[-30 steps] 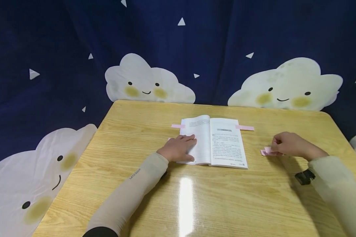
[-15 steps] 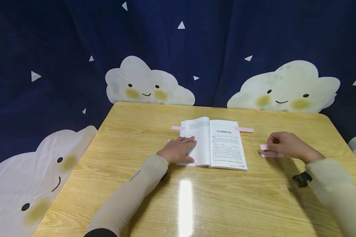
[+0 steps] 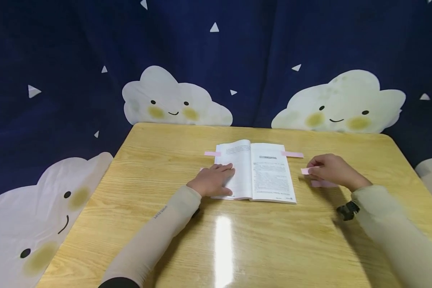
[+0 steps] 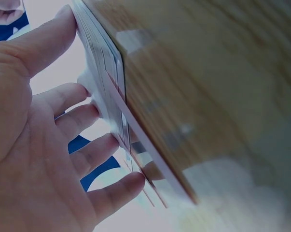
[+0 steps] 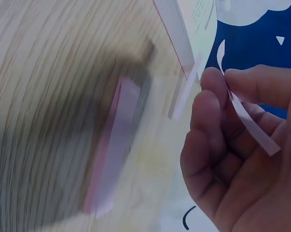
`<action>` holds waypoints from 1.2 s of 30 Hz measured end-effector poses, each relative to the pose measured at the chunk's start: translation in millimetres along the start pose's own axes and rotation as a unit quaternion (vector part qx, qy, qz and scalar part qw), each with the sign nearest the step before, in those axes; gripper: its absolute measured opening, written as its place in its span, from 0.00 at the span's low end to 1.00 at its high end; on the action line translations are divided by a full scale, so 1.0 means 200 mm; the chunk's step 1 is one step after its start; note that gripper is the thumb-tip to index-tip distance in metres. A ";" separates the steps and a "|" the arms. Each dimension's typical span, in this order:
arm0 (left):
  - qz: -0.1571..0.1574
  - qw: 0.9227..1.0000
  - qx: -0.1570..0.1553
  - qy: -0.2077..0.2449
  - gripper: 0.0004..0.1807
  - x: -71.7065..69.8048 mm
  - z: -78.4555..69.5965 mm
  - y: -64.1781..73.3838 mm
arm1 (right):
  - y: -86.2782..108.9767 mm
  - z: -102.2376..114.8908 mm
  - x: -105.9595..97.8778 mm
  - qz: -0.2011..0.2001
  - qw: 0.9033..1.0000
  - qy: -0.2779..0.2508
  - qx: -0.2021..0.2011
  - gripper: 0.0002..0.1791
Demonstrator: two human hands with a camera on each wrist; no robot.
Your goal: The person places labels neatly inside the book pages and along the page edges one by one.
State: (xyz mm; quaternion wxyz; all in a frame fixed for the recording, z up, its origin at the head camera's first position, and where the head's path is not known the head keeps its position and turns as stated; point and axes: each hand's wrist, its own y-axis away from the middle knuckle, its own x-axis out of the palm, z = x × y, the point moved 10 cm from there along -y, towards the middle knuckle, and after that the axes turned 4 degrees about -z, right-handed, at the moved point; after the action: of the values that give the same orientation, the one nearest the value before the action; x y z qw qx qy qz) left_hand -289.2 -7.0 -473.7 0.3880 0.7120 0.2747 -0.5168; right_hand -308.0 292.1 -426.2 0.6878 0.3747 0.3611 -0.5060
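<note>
An open book lies on the wooden table with printed text on its pages. My left hand rests on the left page with its fingers spread; in the left wrist view the fingertips reach the page edges, where a pink strip sticks out. Off the book's right side, my right hand pinches a pink paper strip between thumb and index finger, and the strip curves slightly. Beneath that hand lies a small stack of pink strips on the table.
One pink strip juts from the book's upper left edge, another strip from its upper right. The table ends at a dark blue curtain printed with smiling clouds. Glare shines on the near tabletop.
My right hand has lifted a pink strip off the stack and moved left, closer to the book. The left hand stays on the left page.
</note>
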 end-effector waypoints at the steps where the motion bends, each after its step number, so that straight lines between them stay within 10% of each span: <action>1: -0.002 1.000 0.000 0.000 0.43 -0.01 0.00 0.00 | -0.02 0.01 0.01 0.002 1.000 -0.002 0.003 0.12; 11: -0.001 1.000 -0.004 0.005 0.43 -0.02 0.02 0.01 | -0.14 0.13 0.07 -0.011 0.999 -0.045 0.013 0.10; 36: 0.008 1.000 -0.004 0.008 0.43 0.00 0.00 -0.01 | -0.16 0.03 0.25 0.016 0.994 -0.075 0.078 0.13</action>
State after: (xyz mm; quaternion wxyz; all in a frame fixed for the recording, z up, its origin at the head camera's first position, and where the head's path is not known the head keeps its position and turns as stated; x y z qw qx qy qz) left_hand -290.5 -6.7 -473.6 0.3927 0.7170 0.2740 -0.5065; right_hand -327.6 259.7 -471.9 0.6897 0.3934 0.2621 -0.5486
